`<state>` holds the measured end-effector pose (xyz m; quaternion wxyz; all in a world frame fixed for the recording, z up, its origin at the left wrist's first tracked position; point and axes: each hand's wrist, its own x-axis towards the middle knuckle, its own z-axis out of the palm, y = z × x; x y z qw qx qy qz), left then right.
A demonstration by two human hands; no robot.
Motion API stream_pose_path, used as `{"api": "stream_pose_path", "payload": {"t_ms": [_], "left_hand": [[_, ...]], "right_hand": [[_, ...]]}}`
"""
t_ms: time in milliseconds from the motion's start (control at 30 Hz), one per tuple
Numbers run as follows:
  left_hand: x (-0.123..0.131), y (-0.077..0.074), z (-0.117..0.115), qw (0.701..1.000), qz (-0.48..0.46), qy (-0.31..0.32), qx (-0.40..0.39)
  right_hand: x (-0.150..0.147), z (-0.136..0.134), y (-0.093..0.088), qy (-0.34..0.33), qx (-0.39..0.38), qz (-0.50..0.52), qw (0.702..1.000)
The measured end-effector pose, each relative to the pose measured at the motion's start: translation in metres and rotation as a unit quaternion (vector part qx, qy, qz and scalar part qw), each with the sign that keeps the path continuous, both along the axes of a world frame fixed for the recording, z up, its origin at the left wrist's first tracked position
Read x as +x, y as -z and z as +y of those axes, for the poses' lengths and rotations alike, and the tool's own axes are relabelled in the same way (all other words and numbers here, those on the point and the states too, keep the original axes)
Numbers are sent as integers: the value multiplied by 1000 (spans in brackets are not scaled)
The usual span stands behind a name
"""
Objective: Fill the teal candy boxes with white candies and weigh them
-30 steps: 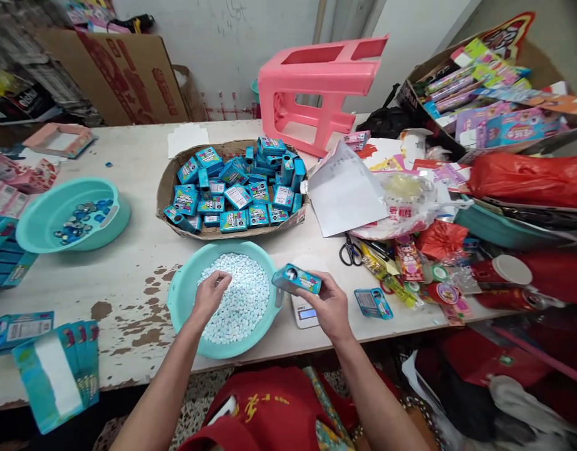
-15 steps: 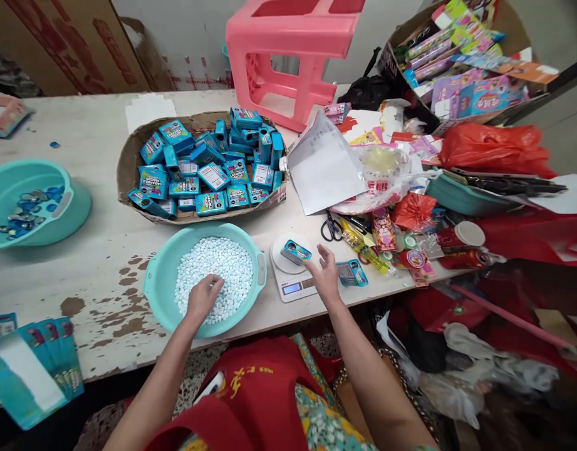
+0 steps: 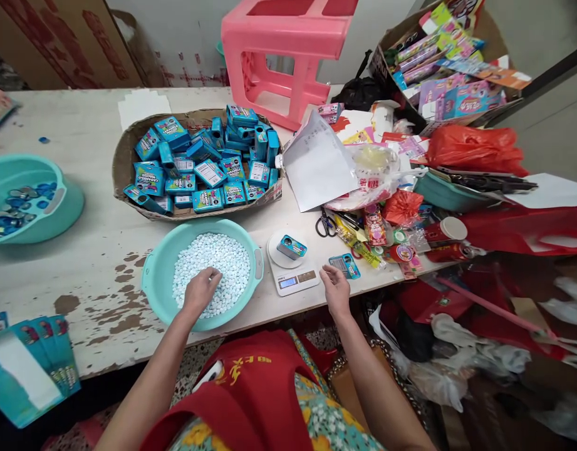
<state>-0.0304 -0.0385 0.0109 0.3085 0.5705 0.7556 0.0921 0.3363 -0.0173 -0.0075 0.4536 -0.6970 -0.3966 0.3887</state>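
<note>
My left hand (image 3: 202, 290) rests on small white candies (image 3: 232, 260) in a turquoise basin (image 3: 151, 272). Its fingers are curled together, and what they pinch, if anything, is hidden. To the right of a white digital scale (image 3: 297, 280), my right hand (image 3: 336, 289) hovers with loosely bent fingers apart and nothing visible in it. On the scale's round plate lies a blue candy box (image 3: 292, 247) with a dark round hole at its end. A flat blue candy package (image 3: 345, 266) lies on the table just beyond my right hand.
Behind the basin, a cut-down carton (image 3: 123, 150) holds many blue candy boxes. Another turquoise basin (image 3: 72, 207) with blue tins stands left. Flat blue cartons (image 3: 29, 369) lie front left. Scissors (image 3: 326, 224), papers and packets clutter the right. A pink stool (image 3: 288, 31) is at the back.
My right hand has drawn back from the candy box on the scale, leaving the box and display in plain view. My left hand stays in the basin. The view has shifted slightly.
</note>
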Motion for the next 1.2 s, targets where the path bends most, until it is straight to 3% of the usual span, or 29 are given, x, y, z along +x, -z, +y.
{"api": "stream_pose_path", "payload": {"t_ms": [200,400,467,533,600,700,767,833,900,1033,1100,1200], "left_hand": [[0,-2,-6,1000,14,11,-4],[-8,2,-12,1000,-21,-9,21],[-9,-1,-12,997,-67,-40,29],[-5,-10,-10,982,-155,-105,30],[4,-27,-5,933,-294,-207,31],[20,-57,10,774,-529,-344,57],[30,-72,22,673,-627,-385,78],[34,-78,33,608,-667,-422,81],[34,-76,38,555,-685,-465,82],[25,-59,35,463,-721,-495,143],[20,-52,31,439,-716,-525,141],[15,-48,28,428,-710,-547,113]], "right_hand": [[-13,18,-1,-49,17,3,999],[-50,49,-1,-115,39,-59,991],[-62,58,-10,-118,37,-63,990],[-73,61,-31,-124,60,-74,988],[-86,59,-61,-149,115,-105,977],[-112,50,-104,-236,203,-153,938],[-136,45,-119,-314,227,-180,904],[-161,41,-121,-387,232,-207,868],[-183,39,-114,-428,228,-231,843],[-202,35,-99,-434,226,-263,832],[-204,34,-97,-441,220,-268,828],[-203,32,-99,-441,214,-255,833]]}}
